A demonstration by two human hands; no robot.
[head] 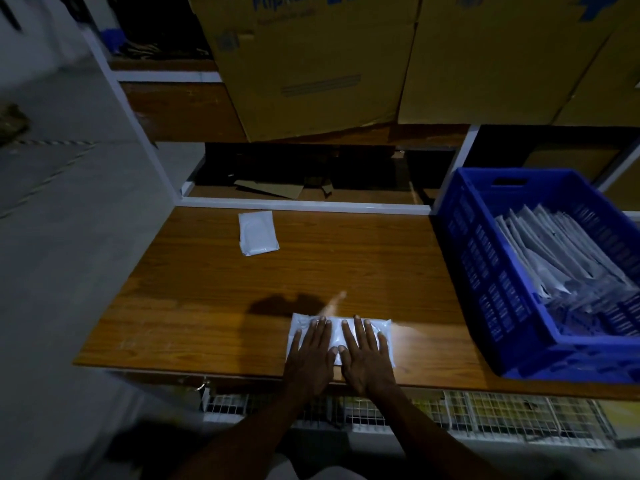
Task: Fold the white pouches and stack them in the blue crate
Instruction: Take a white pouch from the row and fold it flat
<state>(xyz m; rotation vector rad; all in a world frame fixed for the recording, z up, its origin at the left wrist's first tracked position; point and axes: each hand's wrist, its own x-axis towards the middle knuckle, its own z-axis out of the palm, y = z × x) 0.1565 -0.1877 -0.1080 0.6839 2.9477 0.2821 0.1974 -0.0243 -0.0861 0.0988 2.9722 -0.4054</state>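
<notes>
Count: two white pouches loose on the table (207, 289), plus a packed row in the blue crate (485, 271) that's too dense to count. Pouch one (341, 332) sits at the near edge of the table, roughly mid-width, under both your hands. It's glossy white plastic, lying as a wide flat rectangle, slightly wrinkled, with light glare on its right end. Your left hand (310, 355) and right hand (367, 358) lie side by side, palms down, fingers (360, 329) straight and slightly spread, pressing flat on it, nothing gripped. Thumbs nearly meet at the middle. Pouch two (258, 232) lies alone near the far edge, left of centre, well apart from your hands; it's a smaller rectangle, a bit skewed, with a visible crease or flap line on it. The crate sits on the table's right end, its near corner overhanging the near edge. The stacked pouches (561, 251) inside stand on edge, leaning, filling the right part. Two cardboard boxes (311, 64) sit on the shelf behind the table.
</notes>
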